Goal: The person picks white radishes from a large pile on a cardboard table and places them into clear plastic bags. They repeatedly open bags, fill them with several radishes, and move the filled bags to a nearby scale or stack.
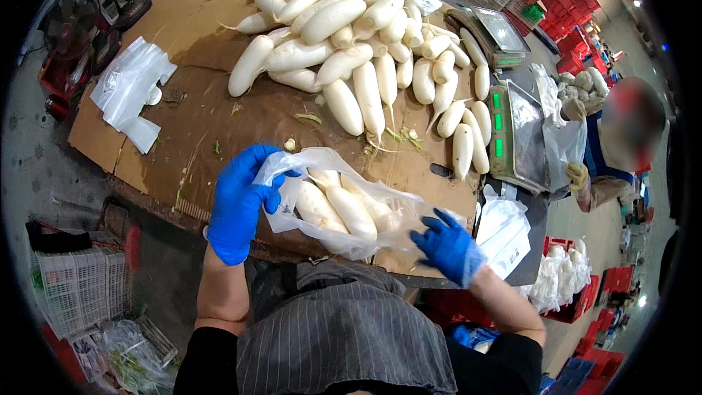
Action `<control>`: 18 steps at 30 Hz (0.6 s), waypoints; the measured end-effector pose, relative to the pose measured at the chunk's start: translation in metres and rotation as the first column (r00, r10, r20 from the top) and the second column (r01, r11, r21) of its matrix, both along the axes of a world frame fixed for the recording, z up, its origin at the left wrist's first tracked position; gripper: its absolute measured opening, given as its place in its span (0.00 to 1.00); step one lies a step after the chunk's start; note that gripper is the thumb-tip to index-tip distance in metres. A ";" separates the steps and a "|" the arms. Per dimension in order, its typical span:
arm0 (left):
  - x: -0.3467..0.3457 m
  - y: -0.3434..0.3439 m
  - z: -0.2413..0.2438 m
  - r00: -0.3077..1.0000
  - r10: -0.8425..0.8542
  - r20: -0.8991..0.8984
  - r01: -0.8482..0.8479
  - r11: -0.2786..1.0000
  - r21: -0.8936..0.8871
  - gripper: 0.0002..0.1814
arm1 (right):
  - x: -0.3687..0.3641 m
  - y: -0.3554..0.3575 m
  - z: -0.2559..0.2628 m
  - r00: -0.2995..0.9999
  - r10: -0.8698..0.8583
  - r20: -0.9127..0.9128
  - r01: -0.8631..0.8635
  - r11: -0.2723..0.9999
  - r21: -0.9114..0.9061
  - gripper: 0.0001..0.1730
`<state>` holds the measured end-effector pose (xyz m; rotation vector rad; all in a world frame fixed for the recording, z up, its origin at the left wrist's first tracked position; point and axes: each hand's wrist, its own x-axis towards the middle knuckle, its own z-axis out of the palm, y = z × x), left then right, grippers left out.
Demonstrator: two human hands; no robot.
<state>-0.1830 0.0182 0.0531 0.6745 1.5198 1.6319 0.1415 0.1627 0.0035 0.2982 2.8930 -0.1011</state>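
Note:
Blue gloves cover both of my hands. My left hand (241, 203) pinches the rim of a clear plastic bag (400, 233) at its left side. Inside the bag lie several white radishes (351, 211), seen through its mouth. At the bag's other end is my right hand (447, 247), fingers spread; whether it touches the plastic I cannot tell. Beyond the bag, a large pile of white radishes (334, 19) covers the far part of the cardboard-topped table (203, 115).
Flat plastic bags (131, 90) lie at the table's left, with more bags (502, 230) at the right. Two scales, the nearer one (521, 134) with a lit green display, stand along the right edge. Past them a person's gloved hand (577, 175) is beside a bag. A plastic crate (82, 285) stands lower left.

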 end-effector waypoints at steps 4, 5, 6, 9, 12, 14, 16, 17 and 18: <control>0.020 -0.007 -0.006 0.949 -0.014 -0.315 0.045 0.995 0.092 0.12 | -0.015 0.001 0.088 0.934 0.080 -0.349 0.055 0.931 0.360 0.15; 0.029 -0.005 -0.007 0.900 -0.023 -0.435 0.091 0.987 0.135 0.13 | -0.024 -0.004 0.093 0.838 0.092 -0.537 0.115 0.934 0.339 0.20; 0.039 -0.002 -0.009 0.836 -0.110 -0.537 0.197 0.974 0.108 0.14 | -0.034 -0.005 0.081 0.749 0.030 -0.662 0.121 0.976 0.181 0.22; 0.068 0.007 -0.003 0.623 -0.253 -0.740 0.446 0.892 0.071 0.18 | -0.088 -0.027 0.053 0.679 -0.563 -0.471 0.103 0.708 -0.699 0.29; 0.056 0.007 0.021 0.577 -0.120 -0.808 0.284 0.957 0.061 0.21 | -0.102 -0.020 -0.058 0.557 -0.779 -0.290 -0.141 0.255 -0.957 0.20; 0.033 -0.005 0.021 0.636 0.048 -0.770 0.072 0.990 0.121 0.20 | -0.109 0.041 -0.037 0.499 -0.865 -0.059 -0.020 0.057 -0.998 0.12; 0.012 -0.028 0.002 0.830 0.188 -0.525 -0.131 0.981 0.145 0.16 | -0.108 0.103 0.010 0.422 -0.885 -0.198 0.121 0.271 -0.955 0.08; 0.003 -0.038 -0.013 0.897 0.277 -0.343 -0.243 0.960 0.141 0.13 | -0.117 0.108 0.038 0.331 -0.923 -0.198 0.135 0.254 -0.958 0.09; -0.004 -0.045 -0.024 0.907 0.278 -0.317 -0.255 0.960 0.114 0.12 | -0.124 0.123 0.052 0.245 -0.885 -0.396 -0.014 0.405 -0.914 0.09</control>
